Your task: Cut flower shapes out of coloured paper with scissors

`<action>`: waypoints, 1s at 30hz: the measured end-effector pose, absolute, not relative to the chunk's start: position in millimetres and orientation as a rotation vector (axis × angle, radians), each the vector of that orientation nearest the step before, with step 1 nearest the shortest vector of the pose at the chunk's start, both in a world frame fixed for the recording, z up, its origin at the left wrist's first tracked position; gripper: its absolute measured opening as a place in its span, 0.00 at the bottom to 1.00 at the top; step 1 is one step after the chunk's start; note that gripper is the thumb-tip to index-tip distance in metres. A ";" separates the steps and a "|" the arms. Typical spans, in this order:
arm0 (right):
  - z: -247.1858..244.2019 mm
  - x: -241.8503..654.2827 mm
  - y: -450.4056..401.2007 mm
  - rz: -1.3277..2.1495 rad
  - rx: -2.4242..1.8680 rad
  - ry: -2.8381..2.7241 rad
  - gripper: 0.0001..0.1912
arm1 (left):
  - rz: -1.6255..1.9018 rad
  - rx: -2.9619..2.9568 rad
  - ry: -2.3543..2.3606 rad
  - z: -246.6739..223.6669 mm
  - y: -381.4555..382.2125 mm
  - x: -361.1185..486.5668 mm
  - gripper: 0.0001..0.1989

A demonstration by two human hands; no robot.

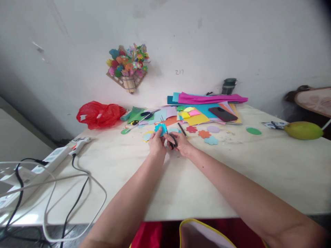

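Observation:
Over the middle of the table, my left hand (157, 142) pinches a bright blue paper flower (160, 129) with a scalloped edge. My right hand (180, 143) is closed round the black handles of a pair of scissors (173, 139), whose thin blades point up and away beside the flower. Cut paper shapes lie close by: a red flower (191, 129), an orange flower (204, 134), a light blue flower (211, 140) and a lilac oval (213, 129). A black pen-like stick (182, 129) rests just beyond my right hand.
Behind lie coloured paper sheets (198, 119), a phone (222, 114), a second pair of scissors (147, 115) and a red plastic bag (100, 114). A power strip (49, 162) with loose cables fills the left edge. A yellow-green fruit-like object (303, 130) lies right.

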State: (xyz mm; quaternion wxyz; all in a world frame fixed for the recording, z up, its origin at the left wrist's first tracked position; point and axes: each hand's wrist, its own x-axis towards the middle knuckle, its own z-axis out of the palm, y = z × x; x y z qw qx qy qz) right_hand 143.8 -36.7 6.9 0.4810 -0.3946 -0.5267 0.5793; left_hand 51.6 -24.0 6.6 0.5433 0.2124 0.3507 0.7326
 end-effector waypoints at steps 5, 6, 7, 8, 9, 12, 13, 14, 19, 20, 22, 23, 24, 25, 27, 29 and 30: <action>6.1 137.1 -40.1 1.384 -0.973 -1.246 0.20 | 1.614 0.512 0.885 10.1 -29.8 54.2 0.15; 6.3 136.0 -40.9 1.379 -0.974 -1.237 0.20 | 1.611 0.495 0.896 10.9 -30.5 54.8 0.15; 6.7 134.9 -41.6 1.374 -0.974 -1.225 0.20 | 1.612 0.480 0.902 11.7 -31.0 55.4 0.16; 7.2 133.9 -42.5 1.371 -0.970 -1.211 0.21 | 1.614 0.467 0.908 12.3 -31.4 56.1 0.16; 8.0 132.9 -43.3 1.371 -0.966 -1.197 0.21 | 1.618 0.457 0.912 12.8 -31.6 56.8 0.17; 10.8 130.5 -46.0 1.374 -0.966 -1.168 0.21 | 1.642 0.433 0.921 13.4 -31.6 58.6 0.18; 11.6 129.9 -46.7 1.377 -0.970 -1.164 0.21 | 1.651 0.432 0.922 13.2 -31.4 59.0 0.18; 12.2 129.5 -47.2 1.379 -0.973 -1.161 0.20 | 1.657 0.437 0.922 12.9 -31.2 59.2 0.19; 10.5 128.8 -46.8 1.385 -0.965 -1.138 0.20 | 1.652 0.443 0.944 9.9 -28.9 58.5 0.18; 9.6 128.9 -46.2 1.388 -0.966 -1.133 0.20 | 1.653 0.438 0.938 9.1 -28.2 58.2 0.18; 7.8 129.0 -44.9 1.401 -0.964 -1.125 0.20 | 1.648 0.431 0.917 7.9 -27.1 57.9 0.17; 7.0 129.0 -44.3 1.406 -0.962 -1.121 0.20 | 1.641 0.430 0.904 7.4 -26.7 57.8 0.17; 6.3 128.9 -43.6 1.410 -0.961 -1.117 0.19 | 1.636 0.426 0.890 7.1 -26.4 57.7 0.17; 5.8 128.7 -43.0 1.411 -0.962 -1.112 0.18 | 1.635 0.418 0.880 6.9 -26.3 57.8 0.17; 4.8 128.2 -41.8 1.403 -0.963 -1.109 0.17 | 1.637 0.398 0.862 6.9 -26.5 58.1 0.17; 3.7 127.4 -40.7 1.390 -0.959 -1.111 0.17 | 1.626 0.394 0.848 7.3 -26.9 58.5 0.16; 3.1 127.1 -40.2 1.384 -0.955 -1.113 0.16 | 1.619 0.397 0.842 7.6 -27.1 58.8 0.16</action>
